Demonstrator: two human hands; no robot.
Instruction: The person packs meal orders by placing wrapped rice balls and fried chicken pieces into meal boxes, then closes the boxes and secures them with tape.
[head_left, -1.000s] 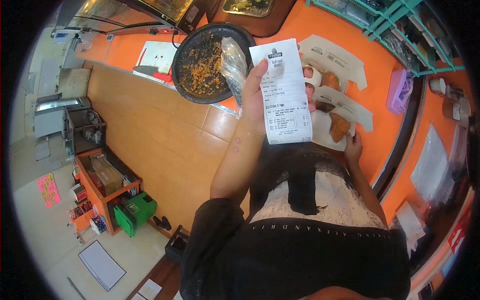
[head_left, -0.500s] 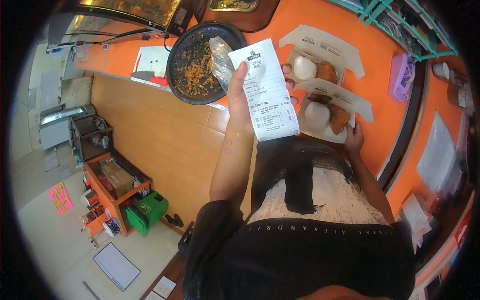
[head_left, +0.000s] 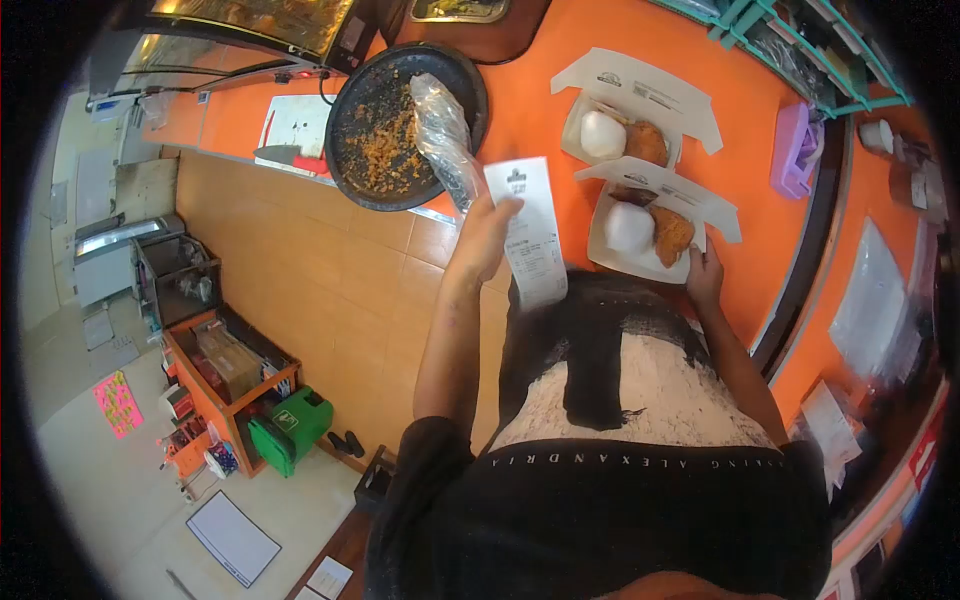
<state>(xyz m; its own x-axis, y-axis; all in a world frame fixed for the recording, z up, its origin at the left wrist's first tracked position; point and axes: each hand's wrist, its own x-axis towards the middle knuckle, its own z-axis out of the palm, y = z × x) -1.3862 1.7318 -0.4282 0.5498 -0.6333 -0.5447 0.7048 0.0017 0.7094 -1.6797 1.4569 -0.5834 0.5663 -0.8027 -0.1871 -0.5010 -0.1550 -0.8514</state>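
Note:
My left hand (head_left: 484, 240) is closed on a long printed receipt (head_left: 532, 240), pinched at its left edge and hanging over the counter's front edge. My right hand (head_left: 706, 276) grips the right side of the nearer open takeaway box (head_left: 640, 262). This box holds a white wrapped mound (head_left: 630, 228), a piece of fried chicken (head_left: 673, 235) and something dark brown at the back. Just behind it stands a second open takeaway box (head_left: 683, 152) with similar white and fried pieces. A crinkled clear plastic bag (head_left: 444, 125) lies over the edge of the round black pan, close to my left hand.
The round black pan (head_left: 345, 165) carries brown crumbs. A red-handled knife (head_left: 310, 163) rests on a white board (head_left: 300, 125) to its left. A glass display case (head_left: 280, 25) stands at the far left, a purple holder (head_left: 793, 160) and green rack (head_left: 790, 45) at the right.
My left hand has lowered and turned the receipt, moving it down and left, away from the boxes. My right hand stays at the nearer box.

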